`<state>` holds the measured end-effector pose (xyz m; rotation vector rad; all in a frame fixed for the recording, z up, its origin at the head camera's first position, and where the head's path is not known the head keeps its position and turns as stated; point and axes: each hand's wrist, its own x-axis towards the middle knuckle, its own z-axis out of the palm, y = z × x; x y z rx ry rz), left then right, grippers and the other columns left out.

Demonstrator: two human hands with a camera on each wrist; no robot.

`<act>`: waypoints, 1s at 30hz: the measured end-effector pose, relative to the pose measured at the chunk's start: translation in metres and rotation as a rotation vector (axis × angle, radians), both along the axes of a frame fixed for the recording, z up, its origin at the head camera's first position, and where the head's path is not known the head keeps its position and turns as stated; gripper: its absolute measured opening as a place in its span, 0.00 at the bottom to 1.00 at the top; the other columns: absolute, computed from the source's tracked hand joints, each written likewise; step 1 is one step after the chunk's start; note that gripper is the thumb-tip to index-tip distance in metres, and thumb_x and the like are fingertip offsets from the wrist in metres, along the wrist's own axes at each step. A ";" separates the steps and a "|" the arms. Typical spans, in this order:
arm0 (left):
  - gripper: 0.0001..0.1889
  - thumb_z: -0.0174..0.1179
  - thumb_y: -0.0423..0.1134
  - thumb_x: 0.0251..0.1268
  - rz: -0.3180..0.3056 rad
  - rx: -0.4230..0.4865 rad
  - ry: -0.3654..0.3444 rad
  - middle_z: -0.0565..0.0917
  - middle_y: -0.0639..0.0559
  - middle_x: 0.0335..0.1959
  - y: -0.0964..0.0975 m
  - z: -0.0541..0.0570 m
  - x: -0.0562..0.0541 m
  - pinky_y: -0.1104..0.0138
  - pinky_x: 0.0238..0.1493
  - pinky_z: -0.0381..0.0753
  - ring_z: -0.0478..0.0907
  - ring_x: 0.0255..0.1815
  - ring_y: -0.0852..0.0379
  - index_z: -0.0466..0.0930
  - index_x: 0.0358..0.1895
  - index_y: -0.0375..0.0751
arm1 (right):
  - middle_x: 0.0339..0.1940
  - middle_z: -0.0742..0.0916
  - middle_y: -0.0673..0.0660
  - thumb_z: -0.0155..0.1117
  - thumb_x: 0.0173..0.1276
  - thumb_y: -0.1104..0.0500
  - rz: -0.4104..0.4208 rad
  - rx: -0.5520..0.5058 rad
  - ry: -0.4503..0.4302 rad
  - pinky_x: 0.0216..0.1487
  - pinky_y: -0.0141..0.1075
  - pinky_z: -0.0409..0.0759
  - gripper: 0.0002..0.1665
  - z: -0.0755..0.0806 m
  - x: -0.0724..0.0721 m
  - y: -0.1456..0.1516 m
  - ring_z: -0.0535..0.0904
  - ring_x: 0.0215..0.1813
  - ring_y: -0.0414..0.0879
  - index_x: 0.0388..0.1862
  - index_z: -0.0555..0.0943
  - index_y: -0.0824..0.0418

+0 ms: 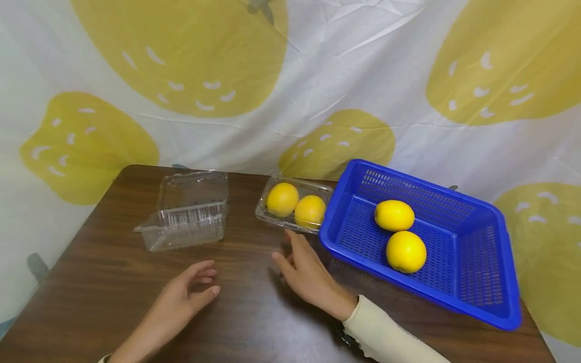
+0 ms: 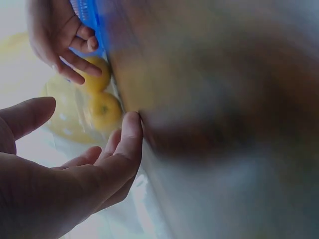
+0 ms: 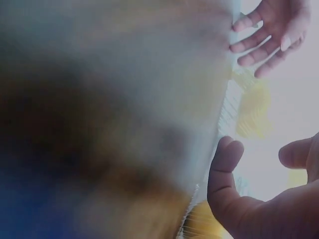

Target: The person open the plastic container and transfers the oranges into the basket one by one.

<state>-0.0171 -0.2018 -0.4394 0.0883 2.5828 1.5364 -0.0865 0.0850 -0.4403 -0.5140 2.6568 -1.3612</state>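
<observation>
My left hand (image 1: 179,297) hovers over the table's near left part, fingers loosely bent and holding nothing. Just beyond it stands a clear plastic clamshell box (image 1: 183,232) with its lid raised and no fruit inside. My right hand (image 1: 308,275), also holding nothing, is in front of a second clear clamshell box (image 1: 263,214). That box contains two orange-like yellow fruits (image 1: 282,199), and its lid appears to be down. To the right hand's right, a blue plastic basket (image 1: 419,295) contains two more such fruits (image 1: 406,252). Both hands show relaxed fingers in the left wrist view.
A dark brown wooden table (image 1: 245,322) carries everything. Behind its far edge hangs a white cloth (image 1: 327,60) printed with big yellow fruit shapes. The basket's left rim stands right up against the filled box.
</observation>
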 end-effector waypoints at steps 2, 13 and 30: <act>0.32 0.73 0.35 0.73 -0.008 0.019 0.005 0.86 0.37 0.65 0.006 0.001 -0.003 0.59 0.60 0.91 0.84 0.65 0.40 0.75 0.75 0.28 | 0.72 0.78 0.70 0.63 0.87 0.53 -0.025 -0.005 0.006 0.45 0.34 0.87 0.42 -0.001 0.003 0.004 0.86 0.38 0.38 0.87 0.60 0.71; 0.28 0.64 0.25 0.73 -0.038 0.035 0.048 0.87 0.36 0.62 0.035 0.004 -0.028 0.51 0.64 0.89 0.85 0.64 0.38 0.75 0.75 0.26 | 0.36 0.90 0.50 0.65 0.86 0.53 -0.078 -0.032 -0.033 0.48 0.36 0.88 0.54 0.001 0.017 0.020 0.84 0.32 0.35 0.91 0.43 0.73; 0.42 0.62 0.36 0.70 0.017 0.110 0.121 0.76 0.34 0.77 0.071 -0.017 -0.081 0.46 0.75 0.79 0.77 0.73 0.36 0.60 0.87 0.34 | 0.40 0.95 0.58 0.63 0.85 0.57 -0.164 -0.150 -0.113 0.38 0.34 0.88 0.58 -0.002 0.021 0.026 0.94 0.43 0.50 0.92 0.32 0.66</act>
